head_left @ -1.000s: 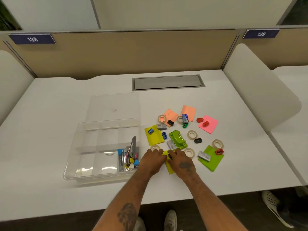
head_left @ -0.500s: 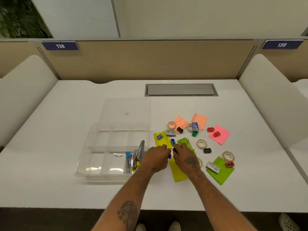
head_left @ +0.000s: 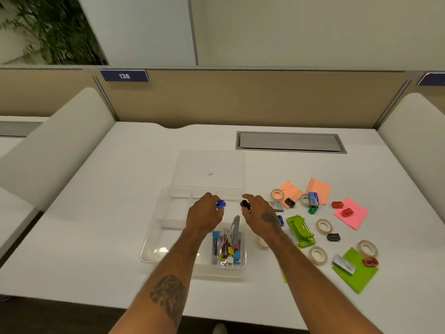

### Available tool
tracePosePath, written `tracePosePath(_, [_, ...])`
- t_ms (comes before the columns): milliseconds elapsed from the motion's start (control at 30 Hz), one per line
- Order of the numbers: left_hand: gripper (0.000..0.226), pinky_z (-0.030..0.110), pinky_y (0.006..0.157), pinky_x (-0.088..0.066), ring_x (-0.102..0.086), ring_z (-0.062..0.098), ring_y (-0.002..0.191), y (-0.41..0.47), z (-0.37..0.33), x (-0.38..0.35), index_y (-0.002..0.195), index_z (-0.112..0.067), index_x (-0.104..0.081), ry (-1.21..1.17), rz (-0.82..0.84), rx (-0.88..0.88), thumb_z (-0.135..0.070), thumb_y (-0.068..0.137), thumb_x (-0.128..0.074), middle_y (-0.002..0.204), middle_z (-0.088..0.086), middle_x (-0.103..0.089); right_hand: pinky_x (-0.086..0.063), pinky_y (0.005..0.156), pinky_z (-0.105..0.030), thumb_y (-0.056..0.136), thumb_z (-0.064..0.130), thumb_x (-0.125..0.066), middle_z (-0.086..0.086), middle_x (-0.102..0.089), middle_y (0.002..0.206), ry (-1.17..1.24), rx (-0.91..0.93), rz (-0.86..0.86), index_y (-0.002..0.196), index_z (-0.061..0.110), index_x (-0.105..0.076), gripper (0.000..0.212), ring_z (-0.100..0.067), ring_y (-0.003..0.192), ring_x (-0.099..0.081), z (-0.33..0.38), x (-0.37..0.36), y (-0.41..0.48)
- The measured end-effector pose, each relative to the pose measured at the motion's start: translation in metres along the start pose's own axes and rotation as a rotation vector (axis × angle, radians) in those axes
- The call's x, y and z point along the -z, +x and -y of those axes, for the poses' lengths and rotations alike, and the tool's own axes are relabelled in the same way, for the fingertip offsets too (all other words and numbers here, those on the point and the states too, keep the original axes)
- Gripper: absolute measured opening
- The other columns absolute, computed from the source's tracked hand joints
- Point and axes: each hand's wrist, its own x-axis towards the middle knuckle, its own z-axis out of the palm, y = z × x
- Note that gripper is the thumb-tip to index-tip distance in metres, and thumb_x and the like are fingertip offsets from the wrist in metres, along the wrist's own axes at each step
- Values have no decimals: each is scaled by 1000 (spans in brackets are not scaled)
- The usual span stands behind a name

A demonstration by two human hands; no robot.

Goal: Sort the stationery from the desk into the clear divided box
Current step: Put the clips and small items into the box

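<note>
Both hands hung over the clear box (head_left: 154,239), which sat on the white desk (head_left: 96,225) with its lid (head_left: 212,165) lying flat just behind it. The left hand (head_left: 203,216) pinched a blue sharpener (head_left: 221,204) between thumb and fingers, above the box's middle. The right hand (head_left: 261,214) gripped a black sharpener (head_left: 245,204) the same way, over the box's right side near the back row of compartments. The two sharpeners were close together but apart.

The near right compartment held a bundle of pens and metal tools (head_left: 227,247) (packed too tightly to tell each one). Right of the box, the rest lay spread on the desk: a green hole punch (head_left: 301,231), tape rolls (head_left: 323,225), a red sharpener (head_left: 346,212) on a pink note (head_left: 356,216), orange notes (head_left: 319,190), and a staple box (head_left: 343,263) on a green note (head_left: 356,276).
</note>
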Motion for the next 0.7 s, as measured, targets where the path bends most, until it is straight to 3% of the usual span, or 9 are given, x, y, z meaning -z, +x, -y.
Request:
tracePosePath(167, [36,32,85,-48,-60,20,100,7,11,-17,120,-16,-61,-6,81,-3,-40,94,-56,115,4,-62,-47,91,-36,97,27,-50,-10,-58,123,1,-34,50,137,19,-48,41,-26,113,-56,8,-14,9])
tracePosePath(267, [44,32,93,-46,-57,20,112,11,15,-26,130,-17,-57,-39,100,-5,-42,94,-54,126,3,-59,-47,94,-34,98,27,-48,-8,-56,126,-7,-38,34,139,19,-47,42,-23,116,-55,8,-17,9])
tracePosePath(367, [46,33,104,-40,-48,20,128,13,23,-32,140,-18,-48,-10,92,-30,-39,98,-49,141,2,-50,-46,95,-33,97,23,-49,-9,-58,123,1,-52,10,131,17,-55,35,-24,116,-55,4,-19,7])
tracePosePath(467, [47,36,109,-35,-38,21,138,11,32,-39,144,-21,-42,79,114,-64,-37,101,-42,152,3,-39,-45,92,-32,95,24,-51,-9,-61,115,-12,-90,105,119,17,-64,28,-23,110,-56,2,-21,5])
tracePosePath(700, [49,40,100,-47,-34,22,140,-1,39,-52,145,-21,-40,204,239,-107,-21,97,-52,156,6,-31,-45,91,-28,94,25,-55,-4,-62,111,-19,-91,222,114,18,-67,25,-19,107,-56,3,-22,-4])
